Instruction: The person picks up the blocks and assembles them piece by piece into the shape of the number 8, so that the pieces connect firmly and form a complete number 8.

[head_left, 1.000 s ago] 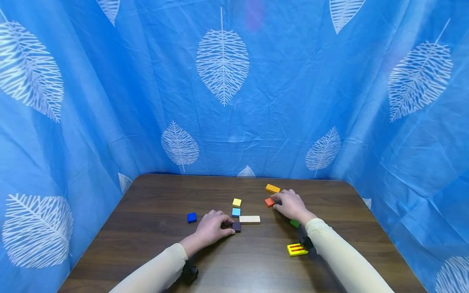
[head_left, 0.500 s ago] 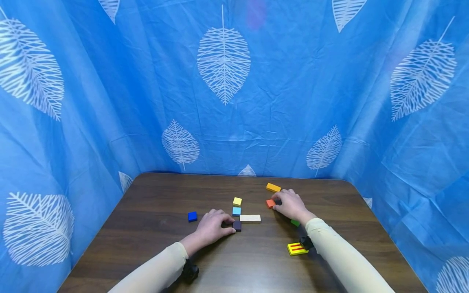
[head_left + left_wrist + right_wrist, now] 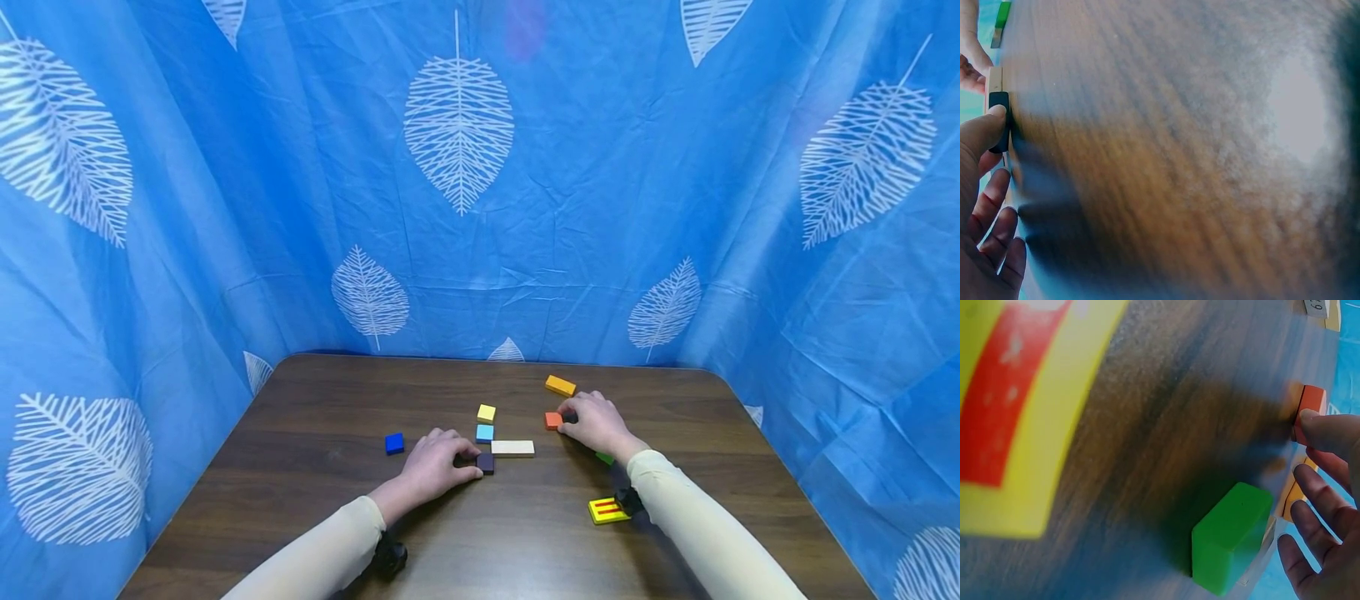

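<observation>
My left hand (image 3: 431, 467) pinches a small dark block (image 3: 487, 464) between thumb and fingers. That dark block lies at the left front end of a cream oblong block (image 3: 513, 449). Behind it are a light blue block (image 3: 484, 433) and a small yellow block (image 3: 486, 413), in a rough column. Farther right, my right hand (image 3: 597, 421) holds an orange-red block (image 3: 552, 421) by its right side, on the table. In the right wrist view, the thumb presses the face of the orange-red block (image 3: 1311, 412); the other fingers are loosely bent.
A blue block (image 3: 393, 443) lies left of my left hand. An orange oblong block (image 3: 560, 385) is behind the right hand. Under the right forearm sit a green block (image 3: 1229, 544), partly hidden in the head view, and a yellow piece with red stripes (image 3: 607, 511). Blue curtains surround the wooden table (image 3: 315, 433).
The orange-red block has turned slightly in my right hand, its edges now lying squarer to the cream block. My left hand and the dark block have kept their place.
</observation>
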Demonstrator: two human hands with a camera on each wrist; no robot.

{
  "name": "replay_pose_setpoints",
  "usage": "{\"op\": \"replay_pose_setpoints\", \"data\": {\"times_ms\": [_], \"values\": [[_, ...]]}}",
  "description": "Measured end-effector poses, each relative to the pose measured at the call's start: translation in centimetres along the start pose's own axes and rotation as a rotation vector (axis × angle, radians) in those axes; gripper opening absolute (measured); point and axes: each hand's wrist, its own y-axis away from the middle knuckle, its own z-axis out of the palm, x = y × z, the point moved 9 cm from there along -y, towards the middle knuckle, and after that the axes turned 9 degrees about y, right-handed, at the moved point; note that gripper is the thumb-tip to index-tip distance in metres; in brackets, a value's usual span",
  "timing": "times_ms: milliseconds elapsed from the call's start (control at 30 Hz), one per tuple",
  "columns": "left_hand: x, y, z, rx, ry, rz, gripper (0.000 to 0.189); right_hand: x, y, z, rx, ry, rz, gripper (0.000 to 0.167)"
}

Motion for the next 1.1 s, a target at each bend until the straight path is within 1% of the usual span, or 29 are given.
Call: {"op": "replay_pose_setpoints", "data": {"times_ms": [367, 667, 867, 1100], "values": [[0.2, 0.0, -0.1, 0.014, -0.015, 0.017, 0.029, -1.6, 0.3, -0.2, 0.03, -0.044, -0.04, 0.026], [0.3, 0.1, -0.1, 0.021, -0.01, 0.026, 0.027, -2.9, 0.4, -0.2, 0.018, -0.045, -0.076, 0.024], [0.4, 0.1, -0.2, 0.022, -0.01, 0.028, 0.027, -3.3, 0.5, -0.1, 0.013, -0.029, -0.083, 0.024], [0.5, 0.2, -0.2, 0.02, -0.009, 0.026, 0.027, -3.2, 0.7, 0.1, 0.006, -0.031, -0.078, 0.025]]}}
